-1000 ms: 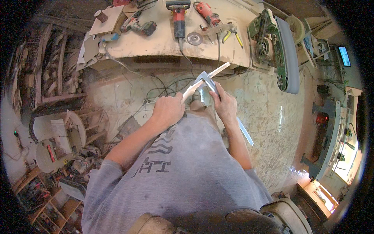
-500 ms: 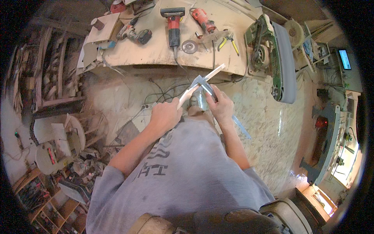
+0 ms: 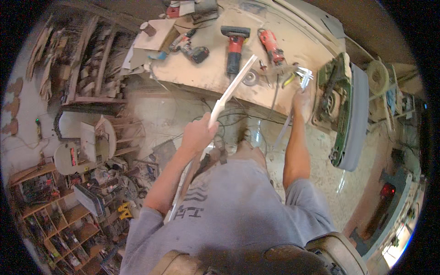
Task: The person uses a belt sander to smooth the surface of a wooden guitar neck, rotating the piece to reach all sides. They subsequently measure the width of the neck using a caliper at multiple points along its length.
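Observation:
My left hand (image 3: 199,134) is closed around a long, slim, pale wooden strip (image 3: 234,86). One end of the strip points up in front of the bench edge, and the rest runs back below the hand along my left forearm. Out to the right, my right hand (image 3: 300,100) grips a metal caliper (image 3: 305,78), its jaws upward over the bench's right part. The caliper's long beam trails below the hand, smeared by motion. Yellow-handled pliers (image 3: 288,81) lie just left of the caliper jaws.
On the workbench (image 3: 201,75) lie a cordless drill (image 3: 192,51), a red-and-black power tool (image 3: 235,48), a red grinder (image 3: 271,46) and a round disc (image 3: 250,77). A green belt sander (image 3: 341,110) stands right. Cables (image 3: 233,120) cross the floor. Wooden compartments (image 3: 59,220) stand lower left.
My right hand has carried the caliper off the wooden strip, rightward and up to the bench. My left hand still holds the strip, now more upright. The whole view has shifted.

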`<state>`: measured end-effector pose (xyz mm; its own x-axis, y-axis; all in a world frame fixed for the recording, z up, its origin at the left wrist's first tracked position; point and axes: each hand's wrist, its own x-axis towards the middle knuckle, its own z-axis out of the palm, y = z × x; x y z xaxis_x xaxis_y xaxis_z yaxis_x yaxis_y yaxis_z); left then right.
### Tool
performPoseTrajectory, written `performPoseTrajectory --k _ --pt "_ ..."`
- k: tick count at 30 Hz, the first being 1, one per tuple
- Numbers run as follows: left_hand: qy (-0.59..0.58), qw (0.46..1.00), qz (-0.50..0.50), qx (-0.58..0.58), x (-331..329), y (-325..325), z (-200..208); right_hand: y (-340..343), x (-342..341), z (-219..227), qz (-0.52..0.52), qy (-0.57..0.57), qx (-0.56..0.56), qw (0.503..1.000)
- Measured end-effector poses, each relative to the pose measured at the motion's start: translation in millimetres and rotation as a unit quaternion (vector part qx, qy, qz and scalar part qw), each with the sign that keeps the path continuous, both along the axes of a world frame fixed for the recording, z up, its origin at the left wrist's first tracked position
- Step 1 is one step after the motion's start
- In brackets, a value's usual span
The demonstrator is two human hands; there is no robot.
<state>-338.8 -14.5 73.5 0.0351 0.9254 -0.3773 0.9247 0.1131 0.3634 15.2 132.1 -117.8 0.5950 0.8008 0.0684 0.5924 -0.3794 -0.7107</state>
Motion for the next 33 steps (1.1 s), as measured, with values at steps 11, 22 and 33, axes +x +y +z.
performPoseTrajectory --k 11,22,33 --pt "-0.391 0.914 0.113 0.002 -1 20 1 83 81 -108 -0.035 -0.076 -0.129 0.988" --pt "-0.547 0.831 0.103 -0.021 1 40 32 2 -4 63 0.153 0.048 0.043 0.986" --pt "-0.740 0.665 -0.012 0.097 70 67 93 -330 -162 177 0.387 0.442 -0.124 0.799"
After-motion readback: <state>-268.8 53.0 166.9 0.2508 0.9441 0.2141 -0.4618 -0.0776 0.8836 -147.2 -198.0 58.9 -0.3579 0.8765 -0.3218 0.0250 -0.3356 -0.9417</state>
